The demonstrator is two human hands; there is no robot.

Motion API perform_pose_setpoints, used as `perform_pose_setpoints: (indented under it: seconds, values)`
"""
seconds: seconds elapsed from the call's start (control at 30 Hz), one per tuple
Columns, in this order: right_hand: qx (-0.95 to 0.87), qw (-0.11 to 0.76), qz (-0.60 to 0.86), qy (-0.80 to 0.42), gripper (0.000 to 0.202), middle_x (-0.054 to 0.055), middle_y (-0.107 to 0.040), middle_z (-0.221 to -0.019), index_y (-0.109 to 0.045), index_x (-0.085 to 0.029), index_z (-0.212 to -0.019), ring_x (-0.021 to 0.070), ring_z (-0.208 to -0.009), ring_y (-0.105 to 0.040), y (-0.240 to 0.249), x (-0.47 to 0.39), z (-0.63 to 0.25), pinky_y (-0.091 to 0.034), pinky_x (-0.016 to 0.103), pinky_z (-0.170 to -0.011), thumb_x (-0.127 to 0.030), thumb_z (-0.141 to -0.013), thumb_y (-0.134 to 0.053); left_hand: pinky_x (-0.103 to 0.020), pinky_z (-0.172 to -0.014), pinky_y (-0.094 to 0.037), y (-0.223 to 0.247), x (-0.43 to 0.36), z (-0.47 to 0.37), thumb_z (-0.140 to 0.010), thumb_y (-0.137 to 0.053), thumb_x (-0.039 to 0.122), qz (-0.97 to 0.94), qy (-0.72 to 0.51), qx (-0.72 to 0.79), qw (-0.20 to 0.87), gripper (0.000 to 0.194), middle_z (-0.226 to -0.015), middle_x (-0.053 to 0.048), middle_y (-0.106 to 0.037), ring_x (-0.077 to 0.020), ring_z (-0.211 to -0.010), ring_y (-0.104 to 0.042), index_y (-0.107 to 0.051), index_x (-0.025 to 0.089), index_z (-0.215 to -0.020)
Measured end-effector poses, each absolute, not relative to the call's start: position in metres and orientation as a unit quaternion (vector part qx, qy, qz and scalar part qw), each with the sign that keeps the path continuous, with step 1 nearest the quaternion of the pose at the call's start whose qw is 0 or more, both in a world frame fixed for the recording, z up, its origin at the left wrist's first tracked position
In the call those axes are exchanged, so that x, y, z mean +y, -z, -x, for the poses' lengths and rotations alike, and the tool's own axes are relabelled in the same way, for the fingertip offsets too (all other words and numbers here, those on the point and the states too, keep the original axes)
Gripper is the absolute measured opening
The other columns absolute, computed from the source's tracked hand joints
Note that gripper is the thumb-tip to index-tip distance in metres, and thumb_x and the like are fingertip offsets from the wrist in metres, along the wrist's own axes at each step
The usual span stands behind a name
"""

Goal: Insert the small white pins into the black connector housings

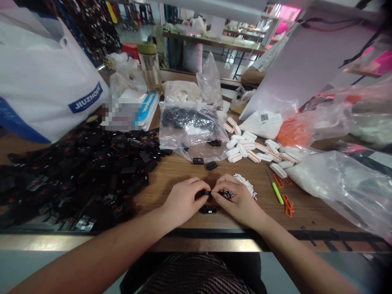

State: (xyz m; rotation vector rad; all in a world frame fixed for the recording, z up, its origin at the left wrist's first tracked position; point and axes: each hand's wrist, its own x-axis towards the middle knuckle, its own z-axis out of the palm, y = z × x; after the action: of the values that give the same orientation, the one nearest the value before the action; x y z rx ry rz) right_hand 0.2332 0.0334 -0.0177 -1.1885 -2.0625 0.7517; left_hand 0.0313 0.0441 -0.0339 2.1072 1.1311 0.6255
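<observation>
Near the table's front edge, my left hand (pixel 186 200) pinches a small black part (pixel 207 192) between thumb and fingers. My right hand (pixel 234 200) meets it from the right, its fingertips pressed together at the part's right end; whatever they hold is too small to make out. Just below the hands lies a black piece with white dots (pixel 208 210). Small dark bits (pixel 226 193) lie beside my right fingers, and a pile of tiny white pieces (pixel 246 184) is behind that hand. Two black pieces, one of them red-marked (pixel 198 161), lie farther back.
A large heap of black parts (pixel 101 171) covers the left side. Behind the hands is a clear bag of black parts (pixel 191 122). White-and-orange pieces (pixel 245 147), a green tool (pixel 277 193), orange frames (pixel 288 205) and a plastic bag (pixel 339 183) are on the right.
</observation>
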Motion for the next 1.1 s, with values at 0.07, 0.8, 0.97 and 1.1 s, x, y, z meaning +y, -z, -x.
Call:
perform_pose_setpoints:
  seconds: [0.07, 0.8, 0.97, 1.1]
  values:
    - [-0.786, 0.316, 0.453, -0.277, 0.010, 0.003, -0.061, -0.085, -0.067, -0.020, -0.081, 0.0172, -0.082, -0.059, 0.018, 0.032, -0.235, -0.047, 0.033, -0.076, -0.017, -0.089, -0.061, -0.026, -0.066, -0.043, 0.034, 0.044, -0.031, -0.087, -0.065, 0.015, -0.801, -0.240, 0.436, 0.332, 0.012, -0.087, 0.001, -0.064, -0.0152, -0.073, -0.058, -0.069, 0.022, -0.096]
    - [-0.854, 0.241, 0.451, -0.090, 0.018, 0.006, -0.073, -0.094, -0.075, -0.021, -0.098, 0.0198, -0.088, -0.064, 0.010, 0.026, -0.247, -0.044, 0.037, -0.083, -0.021, -0.093, -0.057, -0.025, -0.062, -0.039, 0.035, 0.047, -0.030, -0.084, -0.068, 0.015, -0.789, -0.253, 0.443, 0.342, 0.012, -0.075, 0.003, -0.061, -0.0137, -0.066, -0.055, -0.072, 0.022, -0.093]
    - [-0.749, 0.190, 0.621, -0.130, 0.022, 0.003, -0.074, -0.081, -0.076, -0.021, -0.083, 0.0188, -0.073, -0.066, 0.003, 0.038, -0.321, -0.047, 0.030, -0.068, -0.027, -0.092, -0.056, -0.026, -0.061, -0.037, 0.036, 0.048, -0.029, -0.086, -0.066, 0.018, -0.786, -0.249, 0.440, 0.356, 0.011, -0.076, 0.002, -0.061, -0.0124, -0.063, -0.051, -0.072, 0.022, -0.094]
    - [-0.733, 0.127, 0.640, -0.189, 0.023, 0.004, -0.075, -0.078, -0.077, -0.020, -0.081, 0.0195, -0.070, -0.066, 0.004, 0.038, -0.349, -0.046, 0.029, -0.064, -0.030, -0.089, -0.058, -0.026, -0.060, -0.036, 0.038, 0.050, -0.030, -0.084, -0.067, 0.019, -0.782, -0.244, 0.446, 0.361, 0.011, -0.073, 0.002, -0.059, -0.0122, -0.061, -0.050, -0.073, 0.022, -0.092]
